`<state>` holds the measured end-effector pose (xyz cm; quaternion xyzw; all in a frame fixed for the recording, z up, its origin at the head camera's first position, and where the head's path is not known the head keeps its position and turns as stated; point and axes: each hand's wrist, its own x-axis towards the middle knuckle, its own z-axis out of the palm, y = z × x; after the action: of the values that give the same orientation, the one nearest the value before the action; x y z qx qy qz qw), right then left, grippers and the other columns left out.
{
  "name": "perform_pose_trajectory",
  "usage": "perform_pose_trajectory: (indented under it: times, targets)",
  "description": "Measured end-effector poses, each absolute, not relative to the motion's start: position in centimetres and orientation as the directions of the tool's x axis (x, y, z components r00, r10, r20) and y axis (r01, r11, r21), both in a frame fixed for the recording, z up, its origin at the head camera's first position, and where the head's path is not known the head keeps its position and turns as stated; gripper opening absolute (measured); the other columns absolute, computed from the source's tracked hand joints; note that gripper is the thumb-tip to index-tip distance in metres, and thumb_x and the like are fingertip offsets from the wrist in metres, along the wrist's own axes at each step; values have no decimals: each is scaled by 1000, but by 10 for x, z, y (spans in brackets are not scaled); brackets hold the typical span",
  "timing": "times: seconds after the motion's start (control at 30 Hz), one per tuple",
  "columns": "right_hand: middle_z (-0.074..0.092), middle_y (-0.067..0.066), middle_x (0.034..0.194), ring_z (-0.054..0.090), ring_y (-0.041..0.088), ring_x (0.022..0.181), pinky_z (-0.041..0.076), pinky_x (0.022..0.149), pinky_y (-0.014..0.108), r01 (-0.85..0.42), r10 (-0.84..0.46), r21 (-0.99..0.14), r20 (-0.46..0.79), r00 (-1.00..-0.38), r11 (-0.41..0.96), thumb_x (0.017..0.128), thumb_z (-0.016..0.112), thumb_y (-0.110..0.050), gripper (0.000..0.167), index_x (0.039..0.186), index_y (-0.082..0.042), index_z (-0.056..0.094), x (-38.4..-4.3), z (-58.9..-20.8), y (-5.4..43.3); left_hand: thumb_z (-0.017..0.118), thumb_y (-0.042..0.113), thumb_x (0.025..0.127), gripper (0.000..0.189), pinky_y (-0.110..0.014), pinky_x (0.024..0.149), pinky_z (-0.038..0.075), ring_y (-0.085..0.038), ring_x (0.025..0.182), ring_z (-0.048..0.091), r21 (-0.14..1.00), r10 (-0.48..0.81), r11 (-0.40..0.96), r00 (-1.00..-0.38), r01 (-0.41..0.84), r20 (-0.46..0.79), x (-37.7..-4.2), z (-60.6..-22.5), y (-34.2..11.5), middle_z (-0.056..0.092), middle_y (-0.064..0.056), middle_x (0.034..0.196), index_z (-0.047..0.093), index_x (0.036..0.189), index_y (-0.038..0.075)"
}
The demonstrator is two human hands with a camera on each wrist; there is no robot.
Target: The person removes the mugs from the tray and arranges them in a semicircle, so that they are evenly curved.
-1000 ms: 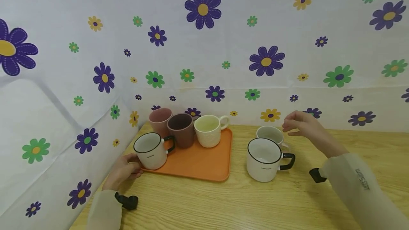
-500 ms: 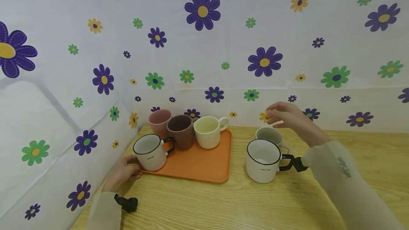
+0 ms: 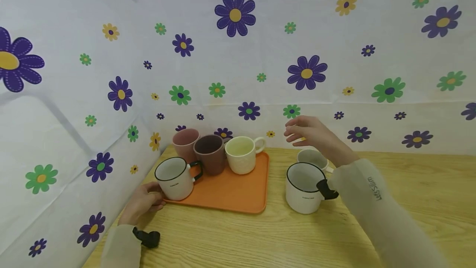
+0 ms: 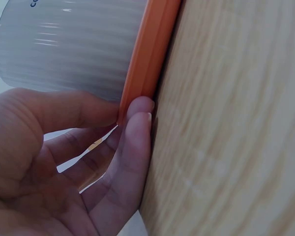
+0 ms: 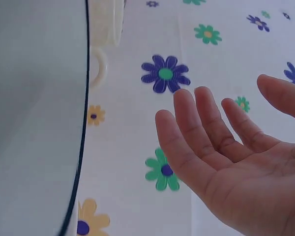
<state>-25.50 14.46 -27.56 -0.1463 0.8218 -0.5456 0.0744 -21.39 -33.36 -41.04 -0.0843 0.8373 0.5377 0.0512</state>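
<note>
The tray (image 3: pixel 236 195) is plain orange, a flat rounded rectangle with a low raised rim. It lies on the table (image 3: pixel 227 239), toward the left, and bears four mugs. At its near left corner stands a white mug (image 3: pixel 176 183) with a black rim, a black handle and small dark lettering; behind it are a pink mug (image 3: pixel 184 146), a brown mug (image 3: pixel 210 156) and, farther right, a cream mug (image 3: pixel 241 161) with its handle pointing right. All four stand upright, and the bare pale inner walls of the white and cream ones show.

Two more stand directly on the wood right of the tray — six mugs in all. The second white mug (image 3: pixel 302 197) matches the first, its handle hidden behind a black wrist device (image 3: pixel 327 189); just behind it is a pale mug (image 3: pixel 310 157).

The hands are well apart. The left hand (image 3: pixel 143 202) pinches the tray's near left corner, thumb above, fingertips below, beside the white mug. The right hand (image 3: pixel 316 137) is held in the air above the pale mug, holding nothing, its fingers loosely bent and parted, in front of a flowered cloth (image 3: pixel 275 53).
</note>
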Motion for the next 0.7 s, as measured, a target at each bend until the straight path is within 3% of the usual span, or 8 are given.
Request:
perform_pose_trajectory:
  times: [0.5,0.7]
  targets:
    - [61,26,123,61,39,114,50,102,48,-130,-389,-960,25,-921,247,106,50,-15,35,130,9,51,-262,-293,88,53,-9,90,46,-27,64,59,-17,73,64,899,-80,392,-980,-198,-181,-214,-410,-334,60,-22,110,46,134,-16]
    - [63,25,121,63,37,112,53,96,42,-94,-398,-973,3,-917,209,105,53,-16,33,128,8,54,-262,-299,72,54,-9,89,46,-28,64,59,-17,73,64,900,-73,393,-982,-188,-173,-214,-411,-334,60,-21,108,46,134,-17]
